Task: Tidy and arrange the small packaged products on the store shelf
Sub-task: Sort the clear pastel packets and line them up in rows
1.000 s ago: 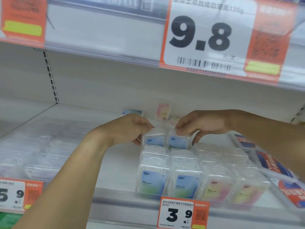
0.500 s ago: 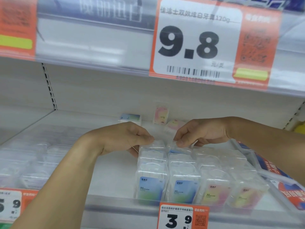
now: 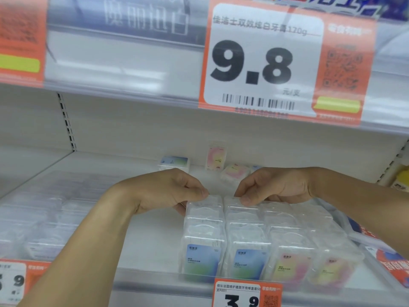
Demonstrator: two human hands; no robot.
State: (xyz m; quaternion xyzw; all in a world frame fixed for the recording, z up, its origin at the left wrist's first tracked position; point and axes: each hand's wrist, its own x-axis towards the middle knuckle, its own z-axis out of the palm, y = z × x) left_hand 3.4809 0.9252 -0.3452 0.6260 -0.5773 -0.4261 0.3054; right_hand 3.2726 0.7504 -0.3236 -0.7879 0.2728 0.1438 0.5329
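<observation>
Small clear plastic boxes stand in rows at the front of the white shelf (image 3: 137, 244). The two left rows carry blue-green labels (image 3: 202, 261), the two right rows pink-yellow labels (image 3: 290, 268). My left hand (image 3: 168, 191) pinches the rearmost box of the left row (image 3: 204, 203) between thumb and fingers. Beside it, my right hand (image 3: 274, 187) pinches the rearmost box of the second row (image 3: 242, 206). Loose boxes sit at the back: a blue one lying flat (image 3: 174, 162), a pink one upright (image 3: 217, 157) and a pink one tipped over (image 3: 234, 173).
Clear flat packs (image 3: 37, 220) fill the shelf's left part. Flat red-and-blue packs (image 3: 389, 260) lie at the right edge. The upper shelf edge with a 9.8 price tag (image 3: 263, 63) hangs close overhead. A 3.9 tag (image 3: 243, 295) marks the front rail.
Both hands have brought two blue-labelled boxes down and forward against the backs of the two left rows. The view has shifted down slightly.
</observation>
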